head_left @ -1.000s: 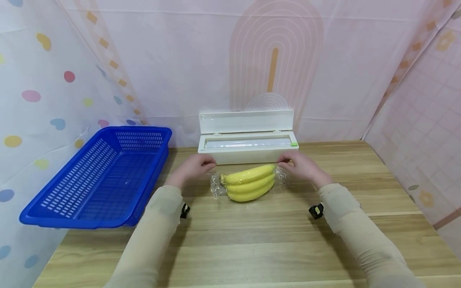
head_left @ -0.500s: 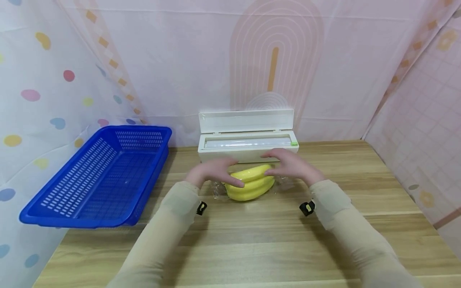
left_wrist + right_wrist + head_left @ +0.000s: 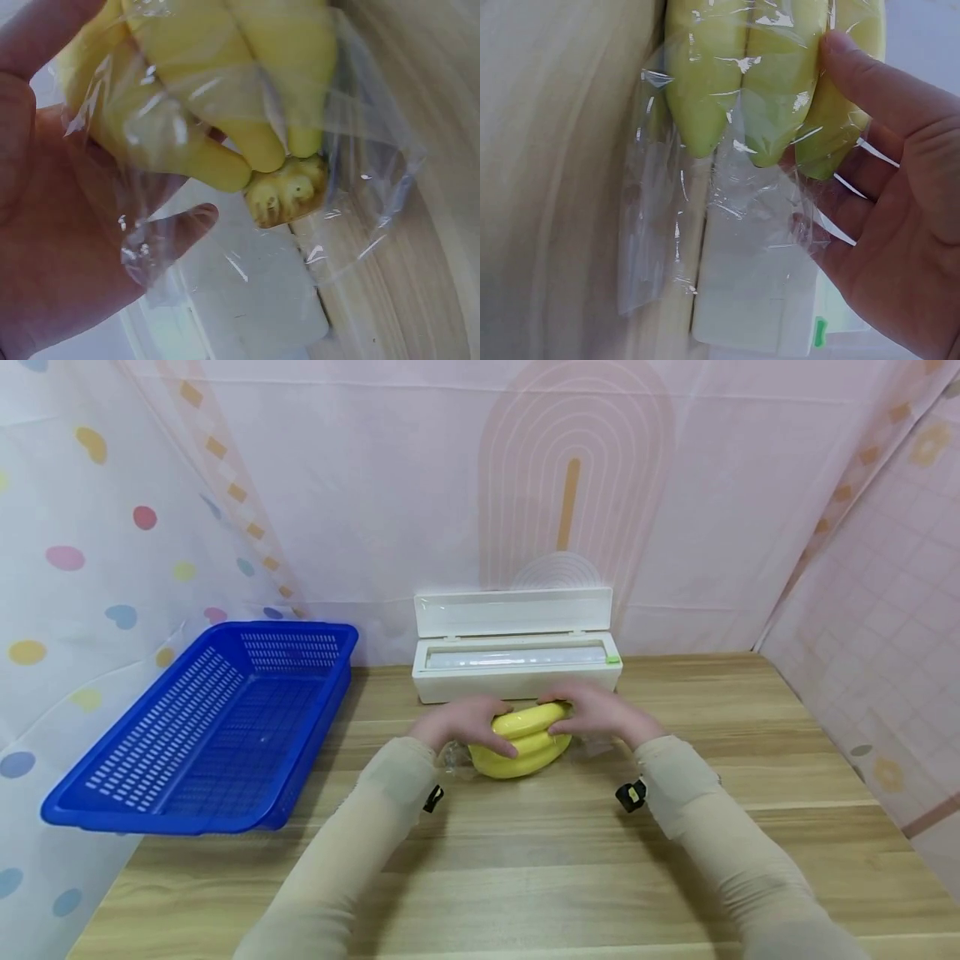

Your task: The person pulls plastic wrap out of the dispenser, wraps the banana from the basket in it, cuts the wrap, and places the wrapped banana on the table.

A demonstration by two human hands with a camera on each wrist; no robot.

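Note:
A bunch of yellow bananas (image 3: 525, 747) lies on the wooden table, stem end to the left, covered in clear cling film. My left hand (image 3: 467, 723) holds its left part, thumb in front and fingers behind. Around the other end my right hand (image 3: 592, 710) has the same kind of grip; its thumb presses the film-covered fruit in the right wrist view. Loose film (image 3: 367, 232) spreads past the stem in the left wrist view. More crinkled film (image 3: 645, 255) sticks out beyond the banana tips in the right wrist view.
Right behind the bananas stands a white cling film dispenser (image 3: 517, 685), lid (image 3: 517, 614) raised, with a film roll (image 3: 517, 657) inside. A blue perforated basket (image 3: 317, 735) sits at the left. Patterned cloth (image 3: 360, 485) hangs at the back and sides.
Both hands have left the film at the two ends, moved inward over the bananas, and now grip the bunch. The bananas have stayed in place.

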